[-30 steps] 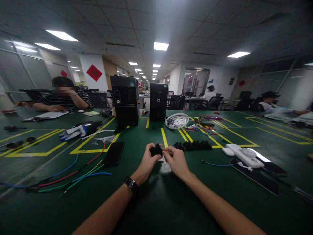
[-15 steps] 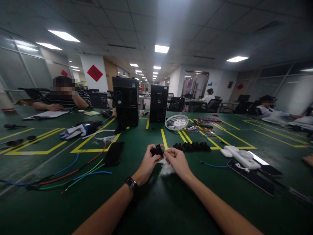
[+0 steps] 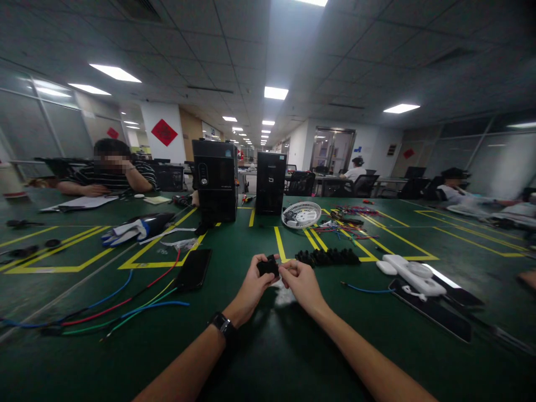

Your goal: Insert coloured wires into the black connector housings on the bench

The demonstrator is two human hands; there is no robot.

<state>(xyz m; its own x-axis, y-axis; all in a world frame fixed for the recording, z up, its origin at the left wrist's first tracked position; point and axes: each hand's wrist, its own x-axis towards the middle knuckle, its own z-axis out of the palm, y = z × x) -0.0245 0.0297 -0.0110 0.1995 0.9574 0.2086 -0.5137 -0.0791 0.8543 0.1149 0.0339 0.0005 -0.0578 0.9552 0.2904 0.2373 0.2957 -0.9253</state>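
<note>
My left hand (image 3: 253,283) is closed around a small black block-shaped part (image 3: 268,266), held above the green table in the middle of the view. At the block's right side, the fingers of my right hand (image 3: 299,279) are pinched together. Whatever sits between those fingertips is too small and hidden to make out. Just beyond my right hand lies a row of black parts (image 3: 329,257) on the table. A black smartphone (image 3: 194,269) rests to the left of my left hand.
Two black computer towers (image 3: 215,181) stand at the back. A white basket (image 3: 301,215) and bundled wires (image 3: 352,218) lie right of them. Loose coloured cables (image 3: 125,301) and a glove (image 3: 129,230) are on the left, white devices (image 3: 412,273) on the right. A person (image 3: 113,173) sits across the table.
The camera view has tilted up slightly, so the table and objects sit a little lower. Both hands keep their hold at the black block with hardly any movement.
</note>
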